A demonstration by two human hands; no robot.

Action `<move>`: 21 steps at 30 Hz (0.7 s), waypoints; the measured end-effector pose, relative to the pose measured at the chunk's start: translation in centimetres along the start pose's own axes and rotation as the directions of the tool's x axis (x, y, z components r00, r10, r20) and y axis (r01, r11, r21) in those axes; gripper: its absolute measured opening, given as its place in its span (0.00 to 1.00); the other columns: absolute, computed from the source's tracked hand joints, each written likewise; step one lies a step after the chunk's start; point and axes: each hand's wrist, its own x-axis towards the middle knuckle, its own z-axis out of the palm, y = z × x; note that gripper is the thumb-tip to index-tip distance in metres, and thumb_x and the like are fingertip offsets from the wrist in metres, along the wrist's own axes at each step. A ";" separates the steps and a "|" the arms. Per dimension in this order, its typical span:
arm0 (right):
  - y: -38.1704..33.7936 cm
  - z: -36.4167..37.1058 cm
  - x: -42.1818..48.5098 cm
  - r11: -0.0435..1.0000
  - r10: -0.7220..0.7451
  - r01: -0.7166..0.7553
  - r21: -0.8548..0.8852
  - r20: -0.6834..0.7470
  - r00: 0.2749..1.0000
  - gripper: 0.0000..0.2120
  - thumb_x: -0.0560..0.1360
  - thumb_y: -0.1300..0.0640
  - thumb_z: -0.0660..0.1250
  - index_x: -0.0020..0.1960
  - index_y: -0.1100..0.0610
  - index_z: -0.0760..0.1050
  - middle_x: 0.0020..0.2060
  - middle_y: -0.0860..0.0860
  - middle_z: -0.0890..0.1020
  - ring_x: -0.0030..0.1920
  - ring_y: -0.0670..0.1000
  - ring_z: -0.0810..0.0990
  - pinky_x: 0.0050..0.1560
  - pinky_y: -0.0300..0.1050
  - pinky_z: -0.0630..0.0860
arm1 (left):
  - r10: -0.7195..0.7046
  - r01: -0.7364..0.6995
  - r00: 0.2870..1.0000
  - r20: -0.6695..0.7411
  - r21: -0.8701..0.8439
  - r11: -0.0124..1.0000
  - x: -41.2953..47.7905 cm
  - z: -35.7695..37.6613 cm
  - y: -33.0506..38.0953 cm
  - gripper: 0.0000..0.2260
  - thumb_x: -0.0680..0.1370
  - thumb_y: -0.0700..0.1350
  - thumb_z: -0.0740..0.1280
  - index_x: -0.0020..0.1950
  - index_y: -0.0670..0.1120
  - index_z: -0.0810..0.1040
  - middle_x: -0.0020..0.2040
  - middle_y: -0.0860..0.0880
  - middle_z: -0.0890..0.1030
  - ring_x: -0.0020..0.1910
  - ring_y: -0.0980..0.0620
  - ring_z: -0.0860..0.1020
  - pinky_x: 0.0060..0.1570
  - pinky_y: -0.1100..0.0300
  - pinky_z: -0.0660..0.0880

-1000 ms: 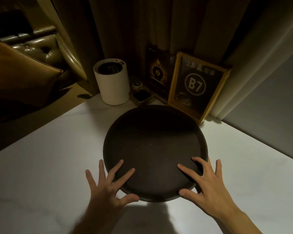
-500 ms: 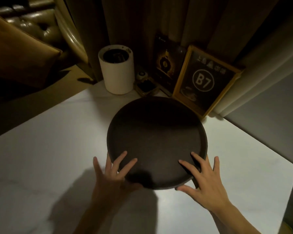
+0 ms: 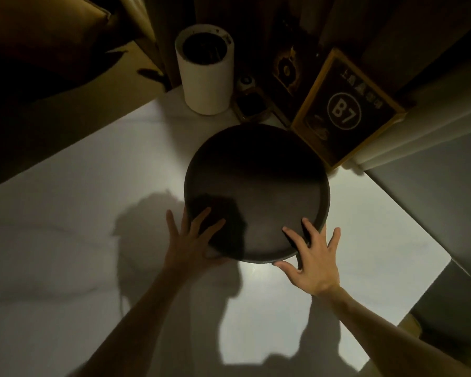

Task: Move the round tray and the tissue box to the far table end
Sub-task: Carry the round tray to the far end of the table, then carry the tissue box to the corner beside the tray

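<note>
A dark round tray [image 3: 259, 175] lies flat on the white table [image 3: 65, 240], its far rim close to the framed sign at the table's far corner. My left hand [image 3: 191, 240] rests on the tray's near-left rim, fingers spread over the edge. At the near-right rim is my right hand [image 3: 310, 257], fingers spread too, fingertips on the tray and thumb on the table below it. Neither hand is closed around the tray. No tissue box is in view.
At the far end stand a white cylindrical holder [image 3: 205, 74], a small dark dish [image 3: 252, 103], a dark menu card [image 3: 286, 69] and a framed "B7" sign [image 3: 346, 110]. Curtains hang behind. The table's right edge [image 3: 408, 213] runs diagonally; a leather seat [image 3: 38, 42] sits at left.
The tray has slid further toward the far corner with both hands on its near rim. My view has moved forward and tilted down over the table.
</note>
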 end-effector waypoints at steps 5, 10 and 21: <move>-0.6 -1.1 0.1 0.998 0.023 -0.017 -0.055 0.104 0.994 0.37 0.70 0.22 0.54 0.73 0.39 0.63 0.76 0.56 0.65 0.74 0.65 0.65 0.73 0.75 0.41 | -0.129 0.122 0.975 0.180 0.049 0.991 -0.8 -2.0 1.7 0.40 0.67 0.77 0.55 0.75 0.60 0.63 0.78 0.45 0.62 0.75 0.31 0.60 0.65 0.23 0.56; -1.8 -4.6 -0.3 0.994 0.071 -0.049 -0.097 0.240 0.968 0.37 0.71 0.23 0.49 0.74 0.39 0.63 0.77 0.55 0.63 0.76 0.65 0.59 0.74 0.73 0.41 | -0.487 0.568 0.792 0.368 -0.152 0.809 -1.6 -5.2 8.5 0.33 0.78 0.60 0.62 0.76 0.66 0.44 0.80 0.53 0.38 0.78 0.33 0.42 0.67 0.23 0.53; -11.8 -14.9 2.4 0.972 0.133 -0.016 -0.236 0.490 0.862 0.20 0.80 0.46 0.59 0.66 0.55 0.75 0.64 0.57 0.74 0.58 0.59 0.80 0.60 0.53 0.77 | -0.733 0.834 0.539 0.416 -0.386 0.394 -21.4 -11.2 7.2 0.19 0.82 0.48 0.57 0.73 0.44 0.68 0.73 0.43 0.71 0.70 0.46 0.71 0.68 0.56 0.67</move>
